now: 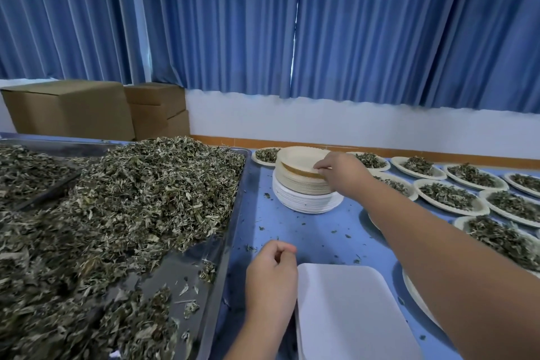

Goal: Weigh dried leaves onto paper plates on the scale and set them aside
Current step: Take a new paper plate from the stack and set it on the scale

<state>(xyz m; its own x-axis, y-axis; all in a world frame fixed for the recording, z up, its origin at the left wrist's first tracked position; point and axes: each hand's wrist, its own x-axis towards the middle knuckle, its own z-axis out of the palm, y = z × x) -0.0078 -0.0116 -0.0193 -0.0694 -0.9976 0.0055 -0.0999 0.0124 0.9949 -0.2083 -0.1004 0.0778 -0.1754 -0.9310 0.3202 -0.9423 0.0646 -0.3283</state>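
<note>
Left hand (271,272): fingers loosely curled, back up, and I see nothing in it. It sits between the tray and the scale, just beside the scale's left edge.
Right hand (336,172): reaches across the table. Thumb and fingers pinch the rim of the top plate (301,161), which is tilted up off the stack (306,196).
Leaves (131,199): heaped in the metal tray (233,237) at my left.
Cut off, left: the tray runs out of frame at the left and bottom. A second tray edge at far left is half buried in leaves.
Cut off, middle: the scale (350,310) shows only as a white slab clipped by the lower edge. I can't make out a display.
Stack: tan plates on top, white ones beneath.
Hidden, right: my forearm covers parts of several filled plates (447,197). The outermost ones are cut by the frame edge.
Table (306,237): blue, with leaf crumbs scattered on it.
Room: cardboard boxes (67,108) at back left, a white wall (321,123), and blue curtains (380,23) above it.
</note>
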